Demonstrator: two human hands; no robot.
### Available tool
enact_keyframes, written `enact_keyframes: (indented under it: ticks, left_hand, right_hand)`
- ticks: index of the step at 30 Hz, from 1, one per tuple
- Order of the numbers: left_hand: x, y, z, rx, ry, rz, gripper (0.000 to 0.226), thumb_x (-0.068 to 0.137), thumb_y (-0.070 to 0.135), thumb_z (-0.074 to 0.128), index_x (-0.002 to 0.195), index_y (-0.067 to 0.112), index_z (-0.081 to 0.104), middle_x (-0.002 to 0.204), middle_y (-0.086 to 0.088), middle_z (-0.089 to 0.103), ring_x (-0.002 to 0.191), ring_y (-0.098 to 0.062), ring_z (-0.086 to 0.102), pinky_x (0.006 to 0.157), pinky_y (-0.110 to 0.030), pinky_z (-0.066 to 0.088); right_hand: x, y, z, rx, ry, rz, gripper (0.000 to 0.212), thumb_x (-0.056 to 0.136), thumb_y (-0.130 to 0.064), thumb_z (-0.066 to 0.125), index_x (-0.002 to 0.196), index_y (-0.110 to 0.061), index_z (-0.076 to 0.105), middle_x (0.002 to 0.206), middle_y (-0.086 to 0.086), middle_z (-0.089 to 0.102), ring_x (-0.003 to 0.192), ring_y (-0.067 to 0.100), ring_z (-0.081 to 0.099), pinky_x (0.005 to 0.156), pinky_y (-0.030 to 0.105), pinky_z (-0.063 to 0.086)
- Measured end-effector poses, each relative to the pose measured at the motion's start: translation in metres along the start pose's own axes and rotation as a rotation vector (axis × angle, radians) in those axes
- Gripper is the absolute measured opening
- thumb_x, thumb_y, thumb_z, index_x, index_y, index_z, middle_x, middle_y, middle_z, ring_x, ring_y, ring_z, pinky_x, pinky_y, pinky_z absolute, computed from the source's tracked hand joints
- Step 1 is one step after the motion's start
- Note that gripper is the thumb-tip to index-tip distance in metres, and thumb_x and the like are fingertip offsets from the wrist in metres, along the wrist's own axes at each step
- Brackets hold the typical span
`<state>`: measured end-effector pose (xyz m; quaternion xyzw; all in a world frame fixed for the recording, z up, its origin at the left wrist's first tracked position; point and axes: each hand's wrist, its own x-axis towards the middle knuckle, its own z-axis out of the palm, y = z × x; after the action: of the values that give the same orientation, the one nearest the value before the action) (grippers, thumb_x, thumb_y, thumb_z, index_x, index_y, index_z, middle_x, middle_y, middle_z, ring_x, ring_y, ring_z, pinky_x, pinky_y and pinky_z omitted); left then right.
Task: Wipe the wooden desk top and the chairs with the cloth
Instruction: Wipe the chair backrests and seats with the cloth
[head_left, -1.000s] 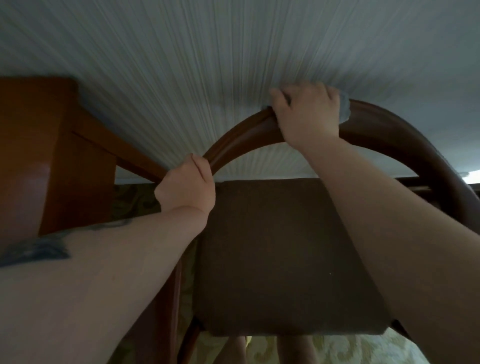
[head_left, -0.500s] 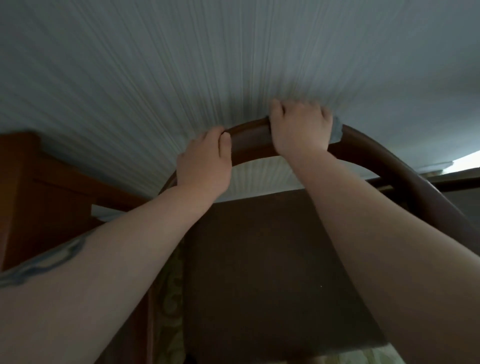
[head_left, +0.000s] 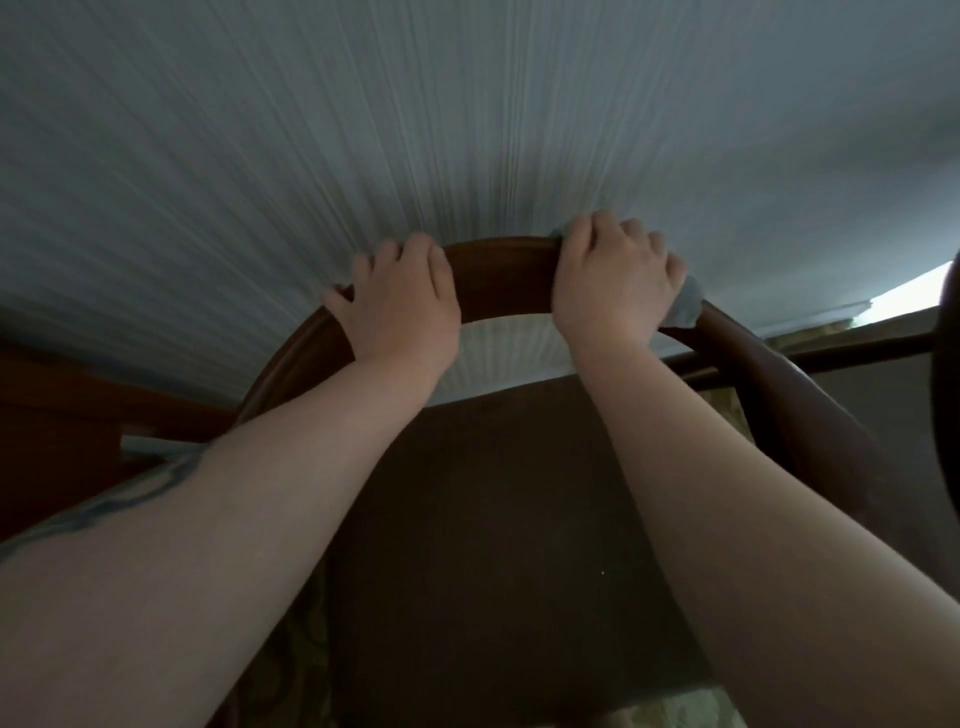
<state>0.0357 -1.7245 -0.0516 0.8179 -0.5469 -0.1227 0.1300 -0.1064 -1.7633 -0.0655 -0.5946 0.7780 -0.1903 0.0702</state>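
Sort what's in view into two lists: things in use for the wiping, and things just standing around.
In use:
- cloth, gripped under the right hand
- curved chair back rail, held by both hands
- left hand, steadying the rail
- brown chair seat

Standing around:
- striped wall
- wooden furniture at left
- patterned floor covering

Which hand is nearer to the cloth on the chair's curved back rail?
Right. The right hand grips the cloth against the curved back rail, grey fabric showing at its outer edge. The left hand holds bare rail further left, apart from the cloth.
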Motion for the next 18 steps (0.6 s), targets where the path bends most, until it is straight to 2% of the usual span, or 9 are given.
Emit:
enact_keyframes:
  ticks: [1,3,5,7,9,12,14,16,18]
  left_hand:
    - [0.000,0.007,0.003,0.020,-0.002,0.032,0.035,0.103,0.033,0.021,0.118,0.025,0.051,0.123,-0.002,0.052,0.123,-0.024,0.038,0.107,-0.058,0.019]
    - [0.000,0.019,0.010,0.075,-0.017,0.068,0.029,0.101,0.034,0.031,0.122,0.026,0.048,0.129,-0.002,0.048,0.128,-0.026,0.033,0.108,-0.065,0.014]
    - [-0.002,0.024,0.015,0.118,-0.019,0.090,0.027,0.098,0.033,0.040,0.123,0.025,0.046,0.134,-0.002,0.043,0.132,-0.027,0.029,0.107,-0.068,0.008]
    - [-0.001,0.025,0.015,0.116,0.001,0.105,0.028,0.101,0.033,0.031,0.123,0.026,0.047,0.134,-0.002,0.044,0.132,-0.026,0.029,0.108,-0.070,0.006]
    - [0.001,0.027,0.013,0.094,-0.002,0.087,0.034,0.103,0.033,0.022,0.123,0.026,0.048,0.132,-0.003,0.046,0.132,-0.027,0.030,0.107,-0.070,0.002]
    - [0.001,0.028,0.012,0.102,-0.004,0.078,0.035,0.103,0.033,0.019,0.120,0.025,0.049,0.127,-0.005,0.047,0.129,-0.029,0.031,0.105,-0.072,0.002]
    - [0.000,0.025,0.014,0.113,0.000,0.094,0.035,0.103,0.034,0.019,0.119,0.025,0.049,0.125,-0.005,0.047,0.128,-0.029,0.032,0.105,-0.073,0.002]
    - [0.000,0.026,0.017,0.112,0.017,0.083,0.036,0.103,0.035,0.020,0.118,0.026,0.051,0.125,-0.004,0.049,0.128,-0.029,0.032,0.105,-0.074,0.000]
    - [-0.002,0.032,0.020,0.100,0.034,0.046,0.036,0.102,0.035,0.021,0.116,0.027,0.052,0.126,-0.002,0.049,0.131,-0.029,0.030,0.105,-0.075,-0.003]
  right_hand:
    - [0.000,-0.011,0.002,-0.028,-0.016,0.002,0.043,0.100,-0.036,0.024,0.107,-0.020,0.063,0.102,0.003,0.060,0.105,0.026,0.051,0.096,0.042,0.030]
    - [-0.002,-0.035,0.008,0.001,-0.070,-0.164,0.043,0.101,-0.037,0.025,0.111,-0.020,0.063,0.111,0.004,0.062,0.110,0.026,0.050,0.098,0.041,0.028]
    - [-0.003,-0.039,0.009,0.067,-0.127,-0.388,0.042,0.102,-0.040,0.027,0.108,-0.023,0.064,0.107,0.000,0.062,0.105,0.022,0.052,0.093,0.037,0.029]
    - [0.003,-0.012,0.005,0.073,-0.161,-0.439,0.040,0.101,-0.044,0.025,0.104,-0.027,0.061,0.097,-0.006,0.059,0.099,0.017,0.052,0.088,0.035,0.031]
    - [0.011,0.026,-0.002,0.062,-0.128,-0.300,0.040,0.100,-0.045,0.021,0.098,-0.029,0.058,0.088,-0.009,0.054,0.089,0.017,0.052,0.082,0.035,0.033]
    - [0.007,0.072,-0.017,0.039,-0.100,-0.032,0.038,0.100,-0.042,0.021,0.087,-0.025,0.052,0.079,-0.003,0.052,0.078,0.021,0.050,0.075,0.036,0.032]
    - [-0.002,0.092,-0.030,0.026,-0.088,0.025,0.035,0.101,-0.039,0.023,0.087,-0.022,0.049,0.082,0.001,0.053,0.080,0.025,0.051,0.075,0.038,0.033]
    - [-0.001,0.092,-0.038,-0.057,-0.132,0.050,0.031,0.101,-0.034,0.026,0.096,-0.019,0.052,0.092,0.007,0.057,0.089,0.030,0.055,0.081,0.042,0.037]
    - [0.008,0.069,-0.030,-0.133,-0.190,0.100,0.028,0.099,-0.028,0.032,0.116,-0.017,0.052,0.108,0.009,0.057,0.103,0.032,0.054,0.088,0.045,0.039]
